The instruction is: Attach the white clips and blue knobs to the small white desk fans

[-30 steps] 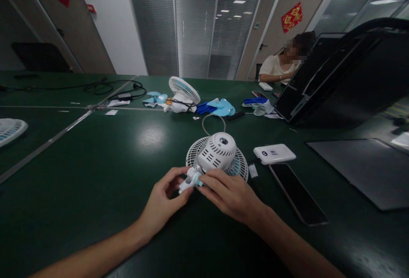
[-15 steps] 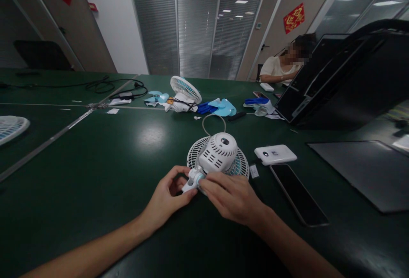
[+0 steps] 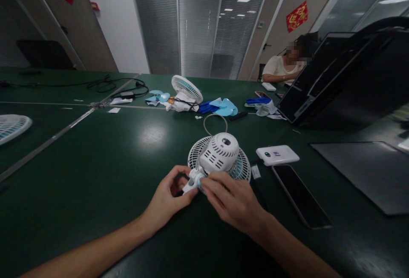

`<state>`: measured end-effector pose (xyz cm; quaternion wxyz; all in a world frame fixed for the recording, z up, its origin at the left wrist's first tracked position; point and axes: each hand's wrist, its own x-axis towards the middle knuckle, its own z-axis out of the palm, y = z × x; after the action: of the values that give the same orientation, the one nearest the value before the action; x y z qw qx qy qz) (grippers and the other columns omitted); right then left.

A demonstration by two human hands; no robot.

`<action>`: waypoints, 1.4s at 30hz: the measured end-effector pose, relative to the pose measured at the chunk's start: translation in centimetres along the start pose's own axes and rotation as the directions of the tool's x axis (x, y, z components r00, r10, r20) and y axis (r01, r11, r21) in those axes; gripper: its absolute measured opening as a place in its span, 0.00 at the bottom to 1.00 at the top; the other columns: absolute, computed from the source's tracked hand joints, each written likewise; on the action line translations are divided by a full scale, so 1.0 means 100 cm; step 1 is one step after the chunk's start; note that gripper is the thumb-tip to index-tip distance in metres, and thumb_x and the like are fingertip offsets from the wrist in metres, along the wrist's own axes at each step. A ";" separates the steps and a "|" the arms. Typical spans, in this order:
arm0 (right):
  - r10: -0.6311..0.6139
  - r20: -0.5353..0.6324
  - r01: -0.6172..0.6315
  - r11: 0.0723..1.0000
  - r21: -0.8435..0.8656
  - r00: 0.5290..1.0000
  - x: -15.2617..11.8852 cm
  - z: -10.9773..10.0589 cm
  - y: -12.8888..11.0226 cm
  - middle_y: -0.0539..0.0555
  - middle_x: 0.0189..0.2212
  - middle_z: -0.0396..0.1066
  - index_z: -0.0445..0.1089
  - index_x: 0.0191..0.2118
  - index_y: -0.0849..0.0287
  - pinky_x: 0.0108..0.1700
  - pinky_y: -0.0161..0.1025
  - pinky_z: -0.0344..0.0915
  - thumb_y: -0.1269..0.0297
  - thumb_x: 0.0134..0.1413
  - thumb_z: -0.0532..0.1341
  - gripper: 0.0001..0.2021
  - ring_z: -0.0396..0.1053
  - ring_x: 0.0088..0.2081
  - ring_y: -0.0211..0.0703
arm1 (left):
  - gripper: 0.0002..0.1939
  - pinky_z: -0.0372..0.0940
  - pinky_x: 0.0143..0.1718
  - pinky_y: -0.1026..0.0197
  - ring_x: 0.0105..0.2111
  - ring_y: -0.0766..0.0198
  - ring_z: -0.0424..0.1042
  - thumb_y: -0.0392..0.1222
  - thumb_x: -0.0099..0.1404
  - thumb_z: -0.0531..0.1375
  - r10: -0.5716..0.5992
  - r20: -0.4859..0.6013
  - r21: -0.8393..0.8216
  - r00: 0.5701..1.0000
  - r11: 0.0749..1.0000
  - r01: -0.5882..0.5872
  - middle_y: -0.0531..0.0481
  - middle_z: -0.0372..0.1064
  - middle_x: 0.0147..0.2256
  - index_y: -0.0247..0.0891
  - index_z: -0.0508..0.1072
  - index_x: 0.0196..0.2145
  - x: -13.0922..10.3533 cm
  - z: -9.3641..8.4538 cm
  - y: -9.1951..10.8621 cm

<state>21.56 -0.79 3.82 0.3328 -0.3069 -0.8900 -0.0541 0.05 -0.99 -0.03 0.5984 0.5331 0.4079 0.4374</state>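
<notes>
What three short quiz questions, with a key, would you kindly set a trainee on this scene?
1. True or false: the phone lies to the right of the near fan in the picture.
2. Choose: the left hand and right hand both touch (a) the phone, (b) the near fan, (c) the chair.
3. Fill in: the loose blades beyond the near fan are ___ in colour.

Key: 1 true; 2 b; 3 light blue.
</notes>
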 end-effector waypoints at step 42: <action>0.087 -0.067 -0.080 0.991 0.104 0.994 -0.009 0.018 0.003 0.51 0.36 0.77 0.67 0.50 0.58 0.31 0.35 0.64 0.71 0.66 0.56 0.10 0.74 0.32 0.36 | 0.18 0.63 0.37 0.62 0.32 0.64 0.66 0.42 0.63 0.67 0.027 0.022 0.038 0.999 0.999 -0.028 0.56 0.64 0.31 0.40 0.66 0.47 -0.003 0.002 0.006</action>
<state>21.22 -0.45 1.83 0.3815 -0.3244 -0.8655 -0.0061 0.06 -1.32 0.56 0.5864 0.5547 0.4024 0.4318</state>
